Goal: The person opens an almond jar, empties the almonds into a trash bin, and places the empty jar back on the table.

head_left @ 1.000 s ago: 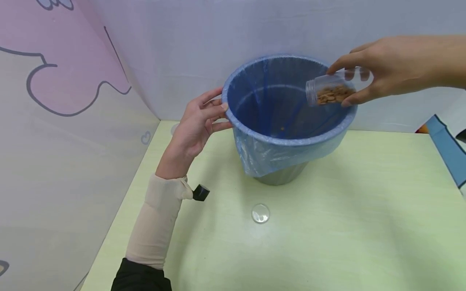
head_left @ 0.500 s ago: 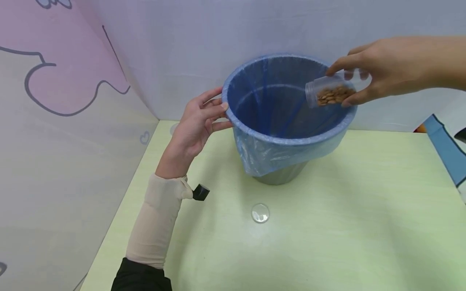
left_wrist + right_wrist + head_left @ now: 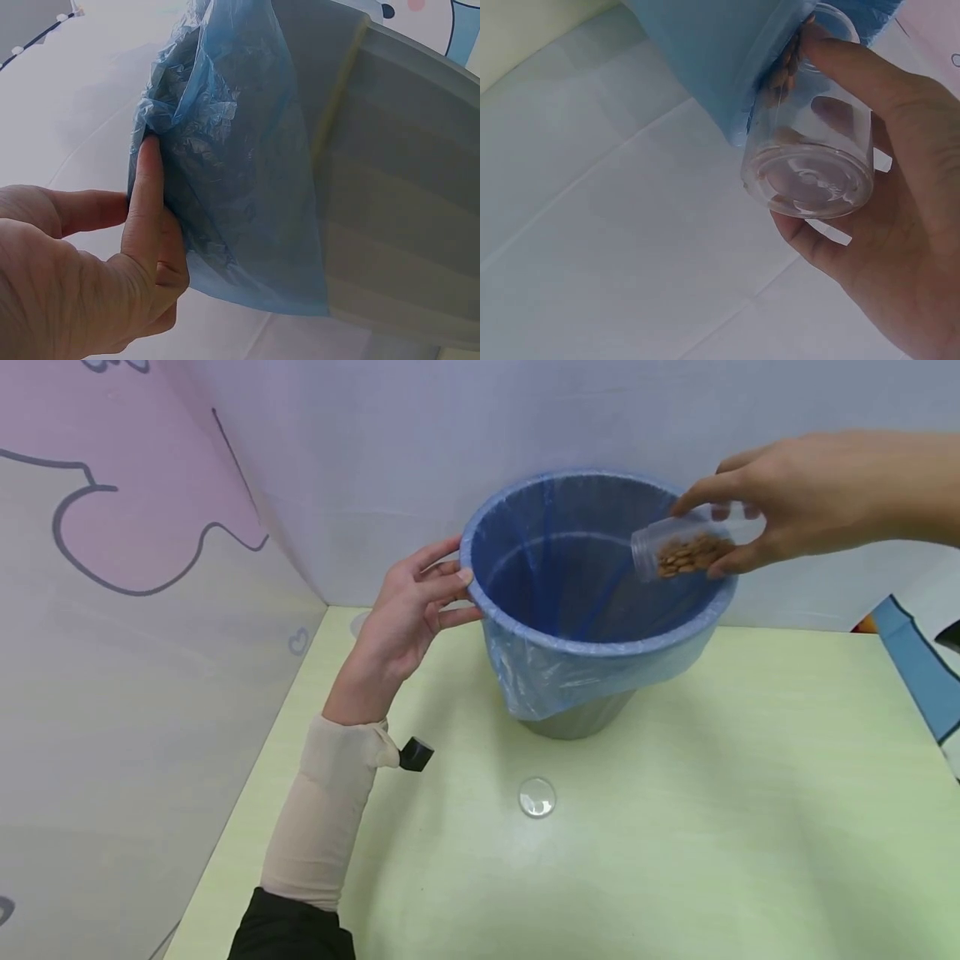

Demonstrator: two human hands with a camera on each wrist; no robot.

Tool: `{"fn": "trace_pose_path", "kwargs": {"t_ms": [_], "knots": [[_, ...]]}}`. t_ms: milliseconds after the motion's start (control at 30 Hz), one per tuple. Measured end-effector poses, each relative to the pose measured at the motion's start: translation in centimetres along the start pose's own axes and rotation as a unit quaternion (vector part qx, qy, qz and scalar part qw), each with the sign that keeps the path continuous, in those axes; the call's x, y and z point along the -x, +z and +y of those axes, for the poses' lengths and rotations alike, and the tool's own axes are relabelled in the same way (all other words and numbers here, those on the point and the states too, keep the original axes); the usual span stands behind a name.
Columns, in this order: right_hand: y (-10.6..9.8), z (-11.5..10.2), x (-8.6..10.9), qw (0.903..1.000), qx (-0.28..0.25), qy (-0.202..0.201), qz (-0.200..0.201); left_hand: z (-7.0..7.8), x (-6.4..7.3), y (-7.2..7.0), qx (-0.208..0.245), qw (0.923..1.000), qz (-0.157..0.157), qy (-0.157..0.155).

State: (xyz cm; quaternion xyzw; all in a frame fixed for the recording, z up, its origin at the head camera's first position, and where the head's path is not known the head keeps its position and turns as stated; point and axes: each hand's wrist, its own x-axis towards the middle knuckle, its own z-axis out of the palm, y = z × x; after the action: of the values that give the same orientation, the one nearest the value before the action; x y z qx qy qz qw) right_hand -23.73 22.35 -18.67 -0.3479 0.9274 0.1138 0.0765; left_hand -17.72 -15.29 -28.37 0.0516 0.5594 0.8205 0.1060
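Note:
A round grey bin (image 3: 581, 718) stands on the pale table, lined with a blue plastic bag (image 3: 600, 689) folded over its rim. My left hand (image 3: 405, 618) touches the bin's left side at the rim, its fingers mostly straight against the bag in the left wrist view. My right hand (image 3: 795, 502) grips a clear plastic jar (image 3: 648, 543) tipped on its side above the right part of the bin. Brown almonds (image 3: 693, 556) lie along the jar's lower wall. Its open mouth faces left over the bin; in the right wrist view the clear base (image 3: 810, 180) faces the camera.
A clear round lid (image 3: 537, 797) lies on the light green table (image 3: 712, 827) in front of the bin. A white wall (image 3: 390, 452) rises close behind it, and a printed side wall (image 3: 150, 693) stands at the left.
A small brown piece seen inside the bin a second ago no longer shows. Both hands, the tipped jar and the bin are almost unmoved, and the almonds still lie in the jar.

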Motion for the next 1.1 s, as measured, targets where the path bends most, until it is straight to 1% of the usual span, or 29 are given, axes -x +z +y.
{"fn": "trace_pose_path", "kwargs": {"t_ms": [133, 367, 500, 833, 1100], "knots": [[-0.08, 0.02, -0.06, 0.9999, 0.010, 0.003, -0.005, -0.08, -0.13, 0.09, -0.002, 1.0000, 0.000, 0.001], [-0.04, -0.11, -0.19, 0.9997, 0.018, 0.007, -0.015, -0.33, -0.33, 0.30, 0.017, 0.9998, -0.004, -0.003], [0.01, -0.13, -0.25, 0.9995, 0.023, 0.011, -0.019, -0.38, -0.29, 0.39, 0.014, 0.9999, -0.006, -0.003], [-0.16, -0.16, -0.32, 0.9993, 0.025, 0.017, -0.021, -0.34, -0.22, 0.25, 0.019, 0.9998, -0.009, -0.001], [-0.37, -0.13, -0.20, 0.9988, 0.048, 0.007, -0.007, -0.41, -0.29, 0.05, 0.019, 0.9998, -0.009, 0.001]]}}
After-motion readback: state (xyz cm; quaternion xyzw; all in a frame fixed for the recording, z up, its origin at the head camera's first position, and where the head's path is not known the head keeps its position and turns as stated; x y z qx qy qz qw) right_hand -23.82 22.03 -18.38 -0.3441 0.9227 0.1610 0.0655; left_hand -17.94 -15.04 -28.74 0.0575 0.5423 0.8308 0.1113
